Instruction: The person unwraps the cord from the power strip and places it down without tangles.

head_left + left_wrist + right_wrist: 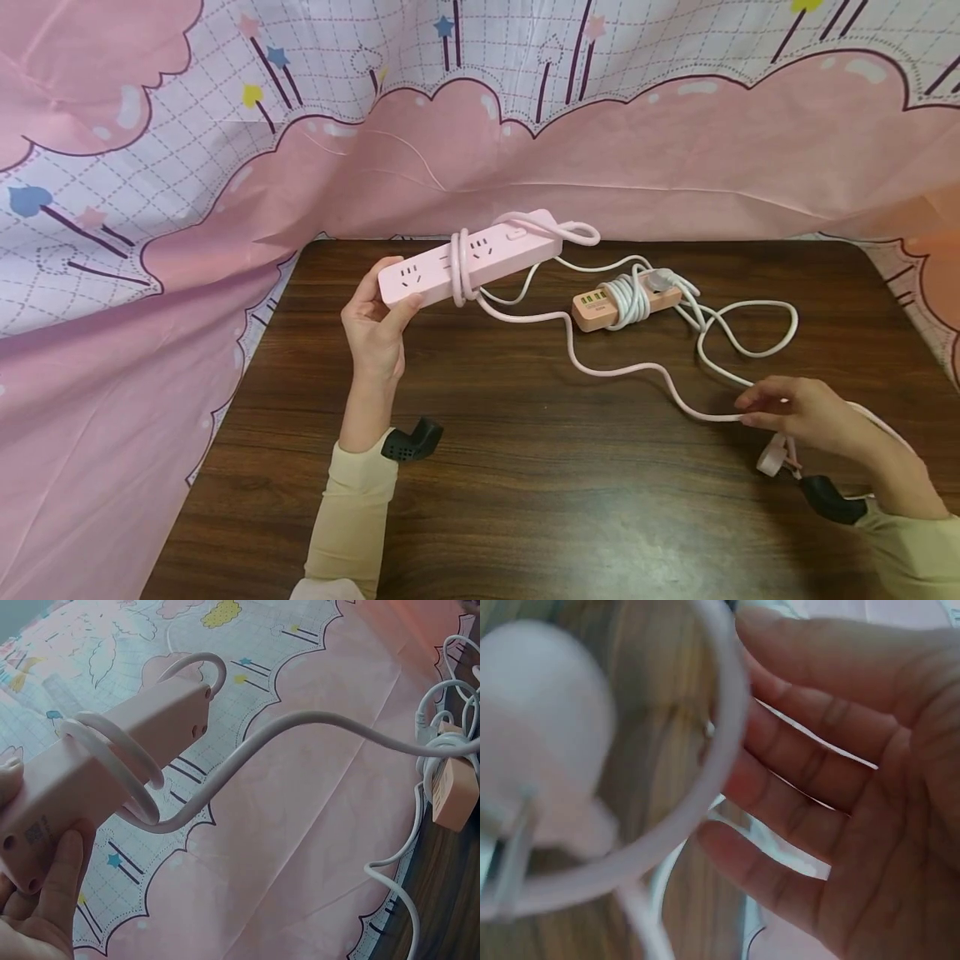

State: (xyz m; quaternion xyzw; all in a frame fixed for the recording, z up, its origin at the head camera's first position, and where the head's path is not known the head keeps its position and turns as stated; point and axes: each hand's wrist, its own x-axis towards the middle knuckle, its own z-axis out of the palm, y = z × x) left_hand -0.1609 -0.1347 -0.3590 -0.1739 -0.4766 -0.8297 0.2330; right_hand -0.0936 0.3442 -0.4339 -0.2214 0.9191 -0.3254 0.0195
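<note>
My left hand (375,333) grips one end of a pink power strip (510,250), thumb on its near side. The strip is lifted and tilted, its right end higher. Pink cord (459,267) is looped round its middle and trails to the right. My right hand (813,417) pinches that trailing cord between thumb and fingers at the right. Below this hand hangs the pink plug (772,457), blurred in the right wrist view, where a cord loop (735,712) passes by the fingertips. The strip's underside (142,727) faces the left wrist camera.
An orange power strip (596,310), wrapped in white cord (630,300), lies on the brown wooden table (540,500). White cord loops (757,329) spread to its right. A pink patterned cloth (637,167) hangs behind and at the left.
</note>
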